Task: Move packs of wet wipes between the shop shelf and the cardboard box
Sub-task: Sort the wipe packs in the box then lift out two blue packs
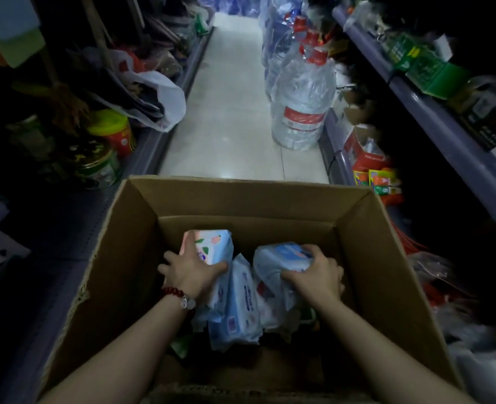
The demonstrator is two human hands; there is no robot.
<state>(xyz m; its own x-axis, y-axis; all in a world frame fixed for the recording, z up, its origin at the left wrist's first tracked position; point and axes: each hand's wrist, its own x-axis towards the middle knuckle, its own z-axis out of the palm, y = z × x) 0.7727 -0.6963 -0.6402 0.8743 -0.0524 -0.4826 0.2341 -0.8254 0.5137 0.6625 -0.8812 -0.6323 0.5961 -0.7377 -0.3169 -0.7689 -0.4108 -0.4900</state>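
An open cardboard box stands on the aisle floor right below me. Inside it lie several packs of wet wipes, mostly blue and white. My left hand, with a red bead bracelet on the wrist, grips a pink and blue pack at the box's left side. My right hand is closed over a pale blue pack on the right. Between them another blue pack stands on edge. A dark shop shelf runs along the left.
Large wrapped water bottles stand on the tiled floor ahead on the right. Jars and a plastic bag crowd the left shelf. The right shelving holds boxes and packets, with bagged goods low at the right.
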